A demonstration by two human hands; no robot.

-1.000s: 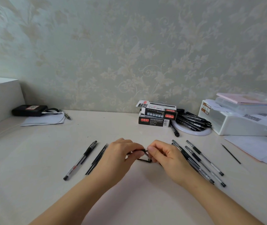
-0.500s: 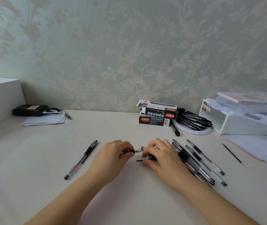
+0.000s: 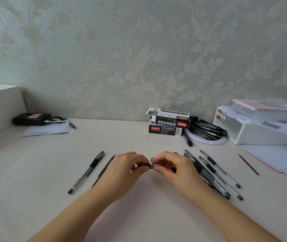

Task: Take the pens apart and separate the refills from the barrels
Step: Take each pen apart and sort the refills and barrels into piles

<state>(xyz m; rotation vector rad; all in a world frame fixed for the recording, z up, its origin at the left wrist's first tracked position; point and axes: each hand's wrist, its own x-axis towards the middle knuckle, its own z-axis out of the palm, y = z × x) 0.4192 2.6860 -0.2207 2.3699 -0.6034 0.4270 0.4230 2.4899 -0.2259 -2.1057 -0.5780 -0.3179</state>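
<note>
My left hand [image 3: 125, 170] and my right hand [image 3: 172, 168] meet over the middle of the table, both pinching one clear pen [image 3: 152, 165] held level between them. Its metal tip end shows between my fingertips; the rest is hidden in my hands. A single clear pen with a black grip [image 3: 86, 172] lies to the left. Thin black refills [image 3: 104, 169] lie beside my left wrist, partly covered. Several assembled pens [image 3: 214, 173] lie in a bunch right of my right hand. One loose black refill [image 3: 248, 164] lies farther right.
Two stacked pen boxes [image 3: 167, 124] stand at the back, with a heap of black pens [image 3: 207, 129] on a white round plate. A white storage box [image 3: 258, 130] and papers [image 3: 282, 158] fill the right. A black device [image 3: 31, 118] sits on paper at back left.
My hands have come closer together again around the pen, after the left one had pulled slightly away half a second ago. The refills beside my left wrist show again.
</note>
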